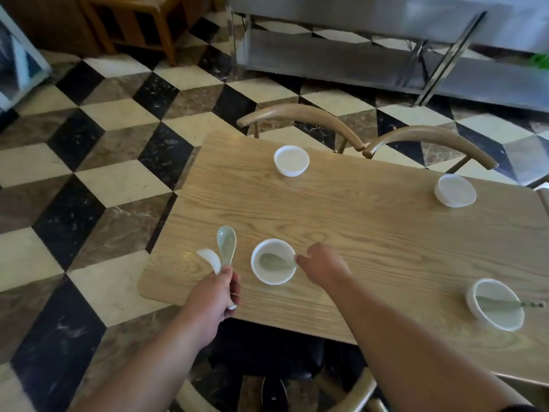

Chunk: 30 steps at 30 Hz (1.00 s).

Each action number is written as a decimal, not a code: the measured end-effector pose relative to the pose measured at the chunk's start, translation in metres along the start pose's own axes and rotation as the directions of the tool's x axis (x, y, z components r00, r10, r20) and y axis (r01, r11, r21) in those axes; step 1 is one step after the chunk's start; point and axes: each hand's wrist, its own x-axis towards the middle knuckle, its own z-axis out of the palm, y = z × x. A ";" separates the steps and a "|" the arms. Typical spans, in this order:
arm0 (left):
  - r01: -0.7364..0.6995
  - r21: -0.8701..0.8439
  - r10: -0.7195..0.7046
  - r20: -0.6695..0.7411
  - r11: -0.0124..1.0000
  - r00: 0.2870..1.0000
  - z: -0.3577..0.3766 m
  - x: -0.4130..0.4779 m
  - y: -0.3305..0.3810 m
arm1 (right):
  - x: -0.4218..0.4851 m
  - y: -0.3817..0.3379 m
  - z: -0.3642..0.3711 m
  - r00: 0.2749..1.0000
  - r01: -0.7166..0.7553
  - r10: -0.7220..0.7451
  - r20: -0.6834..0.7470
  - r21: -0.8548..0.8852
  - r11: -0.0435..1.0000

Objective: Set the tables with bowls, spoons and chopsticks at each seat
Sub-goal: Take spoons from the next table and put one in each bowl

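While two spoons (219,252) are clamped in the left hand (212,298), a third (274,261) is pinched by the right hand (323,267) inside a bowl (273,261); chairs (300,117) are tucked beyond the wooden table (371,233) on checkered floor (89,173).

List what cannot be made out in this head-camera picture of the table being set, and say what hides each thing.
- Right hand: its fingertips at the near bowl are turned away, so the grip on the spoon there is unclear.
- Left hand: the handles of its two spoons are hidden in the fist.
- Table: right end cut off by the frame edge.
- Chopsticks: none visible.
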 end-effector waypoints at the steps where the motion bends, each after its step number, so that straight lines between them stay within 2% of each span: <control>1: -0.009 0.005 0.009 -0.001 1.000 1.000 -0.004 0.000 0.003 | -0.007 -0.001 -0.001 0.992 0.017 -0.016 -0.126 0.001 1.000; 3: -0.045 0.024 0.045 -0.004 0.999 0.999 -0.012 0.000 0.012 | -0.026 -0.014 -0.005 0.955 0.095 -0.059 -0.290 0.110 0.989; 4: -0.059 0.031 0.059 -0.010 0.998 0.998 -0.017 0.000 0.020 | -0.036 -0.028 -0.006 0.959 0.126 -0.075 -0.272 0.176 0.976; 5: -0.071 0.032 0.072 -0.016 0.997 0.997 -0.024 0.000 0.028 | -0.046 -0.046 -0.006 0.977 0.147 -0.104 -0.185 0.233 0.961; 7: -0.112 0.041 0.113 -0.021 0.993 0.993 -0.043 0.001 0.046 | -0.063 -0.091 0.007 0.978 0.156 -0.194 0.080 0.340 0.927; 9: -0.163 0.097 0.166 -0.024 0.982 0.986 -0.069 0.002 0.063 | -0.083 -0.143 0.023 0.902 0.080 -0.284 0.324 0.521 0.850; 11: -0.221 0.122 0.222 0.003 0.968 0.975 -0.109 0.004 0.076 | -0.104 -0.200 0.041 0.834 0.022 -0.361 0.417 0.629 0.777; 14: -0.266 0.133 0.264 0.032 0.955 0.964 -0.182 0.009 0.088 | -0.130 -0.279 0.069 0.799 0.039 -0.421 0.430 0.661 0.749; 20: -0.313 0.179 0.309 0.048 0.933 0.950 -0.364 0.005 0.117 | -0.178 -0.442 0.148 0.743 0.240 -0.548 0.385 0.610 0.755; 25: -0.354 0.128 0.353 0.028 0.927 0.935 -0.487 0.001 0.146 | -0.213 -0.560 0.200 0.739 0.263 -0.597 0.312 0.683 0.682; 30: -0.402 0.072 0.393 0.117 0.913 0.912 -0.531 0.010 0.178 | -0.210 -0.615 0.206 0.808 0.375 -0.548 0.217 0.527 0.762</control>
